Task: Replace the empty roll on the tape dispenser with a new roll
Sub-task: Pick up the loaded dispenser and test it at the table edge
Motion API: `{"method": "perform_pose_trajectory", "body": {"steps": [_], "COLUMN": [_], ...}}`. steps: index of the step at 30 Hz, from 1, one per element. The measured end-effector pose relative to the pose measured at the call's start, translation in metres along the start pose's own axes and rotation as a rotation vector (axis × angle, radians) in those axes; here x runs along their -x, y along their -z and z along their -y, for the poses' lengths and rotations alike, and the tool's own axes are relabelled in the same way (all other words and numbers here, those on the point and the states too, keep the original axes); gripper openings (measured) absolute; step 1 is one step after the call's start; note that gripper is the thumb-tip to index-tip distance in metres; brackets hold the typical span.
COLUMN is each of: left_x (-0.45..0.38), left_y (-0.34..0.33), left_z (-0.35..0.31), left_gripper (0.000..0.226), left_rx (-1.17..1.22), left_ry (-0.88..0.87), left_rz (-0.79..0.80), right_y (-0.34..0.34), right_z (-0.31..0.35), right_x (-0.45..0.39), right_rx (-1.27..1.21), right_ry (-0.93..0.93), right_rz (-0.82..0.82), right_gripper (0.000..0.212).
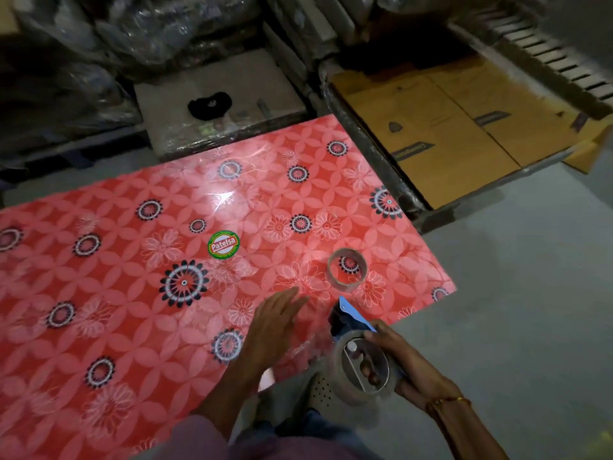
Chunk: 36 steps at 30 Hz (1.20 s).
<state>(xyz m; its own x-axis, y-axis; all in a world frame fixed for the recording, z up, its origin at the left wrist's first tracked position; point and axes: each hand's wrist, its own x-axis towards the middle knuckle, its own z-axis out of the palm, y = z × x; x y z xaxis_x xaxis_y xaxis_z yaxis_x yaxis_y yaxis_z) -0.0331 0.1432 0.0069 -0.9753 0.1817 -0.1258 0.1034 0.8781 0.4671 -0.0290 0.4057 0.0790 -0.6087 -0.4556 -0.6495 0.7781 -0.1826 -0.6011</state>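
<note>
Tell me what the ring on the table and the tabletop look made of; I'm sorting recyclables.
Empty ring: probably cardboard, matte tan, thin-walled, with no tape visible on it. Tabletop: likely plastic or laminate, glossy; it throws a bright glare over its printed red floral pattern.

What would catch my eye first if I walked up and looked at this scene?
First, the glossy red floral-patterned sheet spread over the floor, with a round green Patelsa sticker near its middle. At its near right corner, the right hand grips a blue tape dispenser with a clear tape roll on it, while the left hand hovers flat. Just beyond lies an empty brown cardboard tape core.
</note>
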Motion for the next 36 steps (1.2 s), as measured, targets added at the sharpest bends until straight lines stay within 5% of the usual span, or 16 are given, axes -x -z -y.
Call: {"method": "perform_pose_trajectory", "body": {"steps": [4, 7, 13, 21, 26, 36], "left_x": [-0.009, -0.008, 0.013, 0.046, 0.056, 0.070], "left_y": [0.049, 0.085, 0.120, 0.140, 0.145, 0.149], "left_z": [-0.013, -0.022, -0.011, 0.016, 0.039, 0.095], "left_gripper": [0.036, 0.034, 0.041, 0.029, 0.023, 0.021], "left_rx": [0.741, 1.097, 1.123, 1.049, 1.116, 1.232], "left_ry": [0.290, 0.348, 0.335, 0.331, 0.368, 0.365], "left_rz": [-0.085, -0.047, -0.045, -0.164, -0.322, -0.310], "right_y": [-0.017, -0.033, -0.069, -0.114, -0.148, -0.182], "right_z": [0.022, 0.034, 0.051, 0.066, 0.077, 0.071], "right_x": [-0.028, -0.049, -0.080, -0.102, -0.113, -0.146], "right_rx": [0.037, 0.054, 0.122, 0.324, 0.409, 0.603], "right_ry": [-0.029, -0.080, -0.172, -0.230, -0.088, -0.016], "right_rz": [0.109, 0.194, 0.417, 0.453, 0.389, 0.241], "right_gripper": [0.052, 0.062, 0.082, 0.083, 0.028, 0.030]}}
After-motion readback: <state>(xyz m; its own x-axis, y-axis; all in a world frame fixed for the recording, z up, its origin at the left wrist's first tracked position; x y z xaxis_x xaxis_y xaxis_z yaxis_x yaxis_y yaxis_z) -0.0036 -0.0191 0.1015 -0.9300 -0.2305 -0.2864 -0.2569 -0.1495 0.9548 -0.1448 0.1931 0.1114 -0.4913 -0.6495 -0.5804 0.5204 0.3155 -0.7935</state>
